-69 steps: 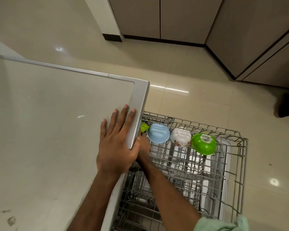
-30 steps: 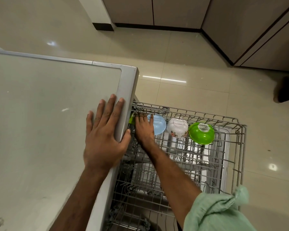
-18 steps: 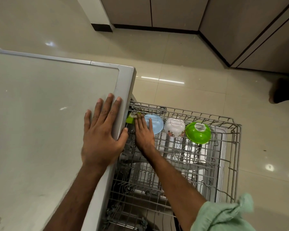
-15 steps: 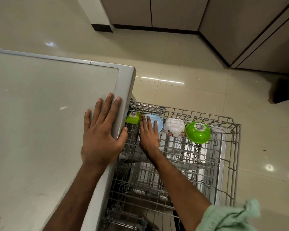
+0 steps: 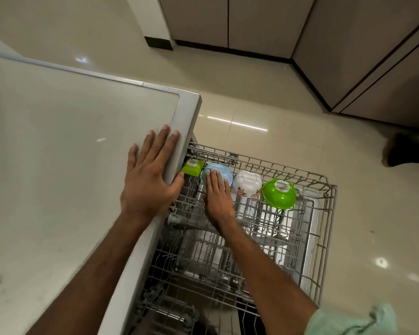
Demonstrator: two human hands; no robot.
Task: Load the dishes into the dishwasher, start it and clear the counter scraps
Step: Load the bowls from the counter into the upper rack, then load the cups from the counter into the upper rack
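Head view, the only one supplied: the left grip (image 5: 150, 180) lies flat on the corner of the surface (image 5: 70, 165), fingers straight and thumb against its edge, holding nothing; it appears to serve as a brace. The right grip (image 5: 218, 199) reaches into the pulled-out dishwasher rack (image 5: 325, 213), fingers straight and laid on the upturned blue bowl (image 5: 215, 166), pressing rather than clasping it. The bowl sits in the rack's far row, between a small green container (image 5: 192, 166) close under the surface edge and a white floral bowl (image 5: 248, 186). A green bowl (image 5: 279, 193) ends the row, and all four are face down. Judged step: seating the blue bowl among the wires. To do it well, press lightly until the rim drops between the tines, keep the bowl tilted face down for drainage, and avoid nudging the green container just beside it. Whether those two touch cannot be told. Starting the machine and clearing the scraps are not yet done.
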